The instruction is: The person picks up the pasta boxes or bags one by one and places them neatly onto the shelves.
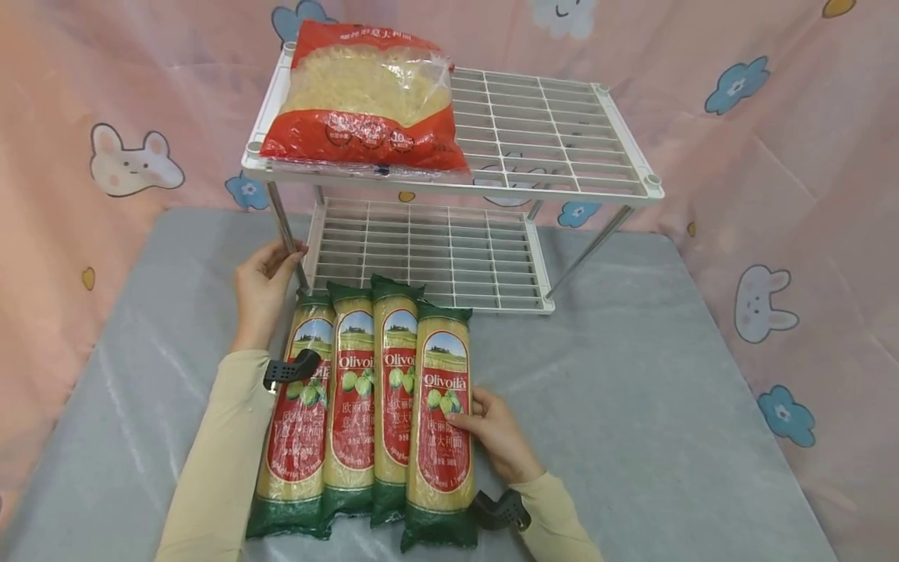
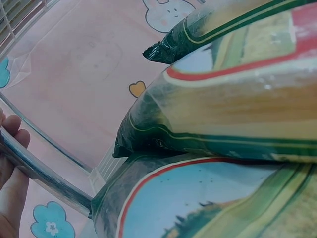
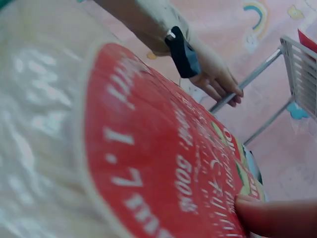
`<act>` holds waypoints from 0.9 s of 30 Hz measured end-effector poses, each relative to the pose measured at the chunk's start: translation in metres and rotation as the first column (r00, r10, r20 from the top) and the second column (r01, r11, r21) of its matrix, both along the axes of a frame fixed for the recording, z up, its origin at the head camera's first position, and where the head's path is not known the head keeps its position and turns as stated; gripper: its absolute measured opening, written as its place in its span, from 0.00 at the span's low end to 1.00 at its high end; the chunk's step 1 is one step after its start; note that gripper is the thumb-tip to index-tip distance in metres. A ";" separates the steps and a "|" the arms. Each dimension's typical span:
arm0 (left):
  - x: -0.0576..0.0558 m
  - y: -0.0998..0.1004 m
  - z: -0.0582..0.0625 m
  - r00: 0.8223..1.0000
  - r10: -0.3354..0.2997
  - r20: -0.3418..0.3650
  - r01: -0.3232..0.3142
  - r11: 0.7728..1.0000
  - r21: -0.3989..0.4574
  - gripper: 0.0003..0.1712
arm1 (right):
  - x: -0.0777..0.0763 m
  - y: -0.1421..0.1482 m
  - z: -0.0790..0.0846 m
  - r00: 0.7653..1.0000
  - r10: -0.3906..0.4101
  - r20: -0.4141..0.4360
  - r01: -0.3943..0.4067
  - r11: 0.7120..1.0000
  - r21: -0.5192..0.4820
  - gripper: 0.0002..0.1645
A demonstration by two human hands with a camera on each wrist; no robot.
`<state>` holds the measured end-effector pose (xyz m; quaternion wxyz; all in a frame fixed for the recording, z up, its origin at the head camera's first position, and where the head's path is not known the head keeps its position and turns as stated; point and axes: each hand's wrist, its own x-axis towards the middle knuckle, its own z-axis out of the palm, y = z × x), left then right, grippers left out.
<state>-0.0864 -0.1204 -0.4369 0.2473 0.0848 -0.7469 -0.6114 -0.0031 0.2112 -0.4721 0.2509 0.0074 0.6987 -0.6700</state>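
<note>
Several spaghetti packets with green ends and red labels lie side by side in front of the white rack (image 1: pixel 435 308). My left hand (image 1: pixel 261 290) grips the rack's front left metal post (image 1: pixel 282 222) just above the lower shelf; the left wrist view shows its fingers around the post (image 2: pixel 47 181). At the row's right end, my right hand (image 1: pixel 502 433) holds the rightmost spaghetti packet (image 1: pixel 441 421) by its right edge, thumb on the label. In the right wrist view that thumb (image 3: pixel 277 218) presses the packet's front (image 3: pixel 148 148); the other fingers are hidden there.
A red bag of pasta (image 1: pixel 365 101) sits on the left of the rack's upper shelf (image 1: pixel 555 133). Below it is the lower shelf (image 1: pixel 428 242). Grey cloth (image 1: pixel 632 406) covers the table, and a pink patterned curtain (image 1: pixel 829 234) hangs around it.
</note>
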 end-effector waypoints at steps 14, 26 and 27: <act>0.000 0.000 -0.002 1.000 -0.014 -0.012 0.015 0.999 0.032 0.14 | 0.002 0.003 -0.007 0.986 -0.151 0.074 0.154 0.988 -0.027 0.25; 0.000 0.002 0.001 1.000 0.001 -0.001 -0.001 1.000 0.025 0.15 | 0.007 0.004 -0.006 0.998 0.013 0.058 -0.009 0.997 -0.081 0.41; 0.000 0.002 0.001 1.000 -0.001 0.001 0.001 1.000 0.026 0.15 | 0.008 0.004 -0.006 0.998 0.010 0.059 -0.005 0.996 -0.088 0.42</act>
